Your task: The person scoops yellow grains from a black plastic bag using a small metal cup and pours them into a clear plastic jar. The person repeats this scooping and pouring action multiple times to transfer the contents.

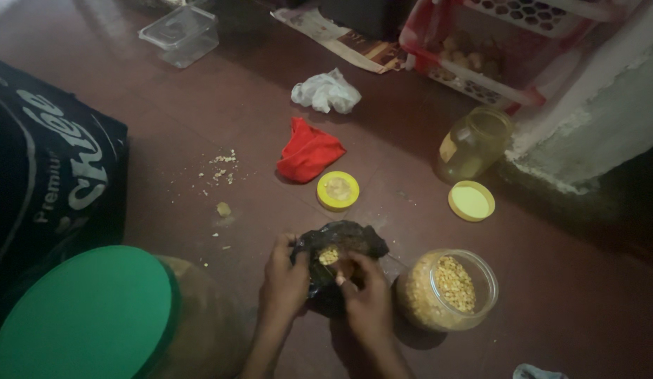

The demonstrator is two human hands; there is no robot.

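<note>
1. Left hand and right hand each pinch the rim of a crumpled black bag on the near floor, yellow grains showing in its mouth.
2. Just right stands an open clear jar of yellow grains.
3. Dim room; reddish floor with scattered crumbs.
4. Two yellow lids lie farther off; a large green lid sits near left.

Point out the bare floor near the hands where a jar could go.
Bare floor lies right of the open clear plastic jar of yellow lentils. Crowded: left hand, right hand and dark plastic bag, plus two round yellow lids beyond.
</note>
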